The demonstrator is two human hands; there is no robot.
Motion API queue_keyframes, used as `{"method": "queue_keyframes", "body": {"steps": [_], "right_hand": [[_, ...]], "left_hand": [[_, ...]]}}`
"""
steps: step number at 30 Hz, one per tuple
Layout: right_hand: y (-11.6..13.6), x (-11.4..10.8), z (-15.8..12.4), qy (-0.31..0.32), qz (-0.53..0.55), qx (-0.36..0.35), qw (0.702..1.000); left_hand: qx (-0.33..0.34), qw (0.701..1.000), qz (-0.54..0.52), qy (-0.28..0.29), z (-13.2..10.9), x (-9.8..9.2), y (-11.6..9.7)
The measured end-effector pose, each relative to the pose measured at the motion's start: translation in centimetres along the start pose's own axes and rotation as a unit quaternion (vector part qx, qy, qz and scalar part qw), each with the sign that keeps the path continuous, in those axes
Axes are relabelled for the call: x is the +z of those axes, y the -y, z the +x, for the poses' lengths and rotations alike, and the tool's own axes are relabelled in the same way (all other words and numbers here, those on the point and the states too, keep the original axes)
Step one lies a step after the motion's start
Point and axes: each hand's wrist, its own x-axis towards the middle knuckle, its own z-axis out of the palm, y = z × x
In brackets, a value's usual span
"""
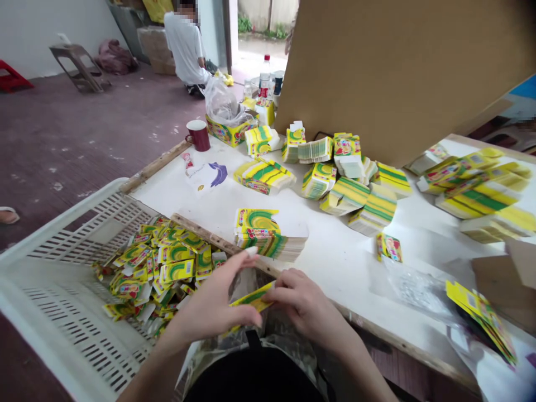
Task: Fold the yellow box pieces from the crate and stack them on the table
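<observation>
My left hand [218, 301] and my right hand [304, 304] both pinch one flat yellow-and-green carton blank [253, 297], held over my lap at the table's near edge. Just beyond them a stack of flat blanks [268, 234] lies on the white table [335, 262]. To the left a white plastic crate [62, 312] holds several folded small yellow boxes [163, 268].
Many more stacks of blanks [355, 190] cover the table, with a loose small box [388, 247], a clear plastic bag [419, 290] and a red mug [199, 135]. A large cardboard sheet [402, 72] stands behind. A person in a white shirt [186, 47] crouches far back.
</observation>
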Motion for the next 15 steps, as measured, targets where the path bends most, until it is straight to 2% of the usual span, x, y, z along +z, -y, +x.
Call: {"method": "queue_keyframes", "body": {"steps": [2,4,5,7,8,9,11,12,15], "right_hand": [[0.6,0.2,0.2,-0.009,-0.029,-0.037,0.999],[0.7,0.4,0.1,-0.082,-0.043,-0.039,0.995],[0.6,0.6,-0.1,-0.141,-0.039,-0.019,0.989],[0.2,1.1,-0.3,-0.257,0.008,0.047,0.965],[0.1,1.5,-0.4,-0.288,0.056,0.079,0.953],[0.0,2.1,-0.4,-0.291,0.118,0.108,0.943],[0.0,3.5,0.0,-0.243,0.268,0.156,0.919],[0.2,4.1,0.3,-0.212,0.350,0.179,0.895],[0.7,5.5,1.1,-0.151,0.577,0.225,0.770]], "left_hand": [[-0.028,0.994,0.053,0.091,0.5,1.4,0.4],[-0.035,0.992,0.061,0.107,1.0,2.7,1.1],[-0.041,0.994,0.062,0.082,1.1,3.2,1.4],[-0.067,0.995,0.073,-0.007,1.1,3.9,1.9],[-0.074,0.993,0.082,-0.040,1.0,4.2,2.0],[-0.073,0.992,0.090,-0.057,0.9,4.5,2.1],[-0.052,0.992,0.096,-0.067,0.6,4.9,2.1],[-0.034,0.992,0.102,-0.069,0.4,5.1,2.1],[0.000,0.986,0.149,-0.081,0.3,5.4,2.2]]}}
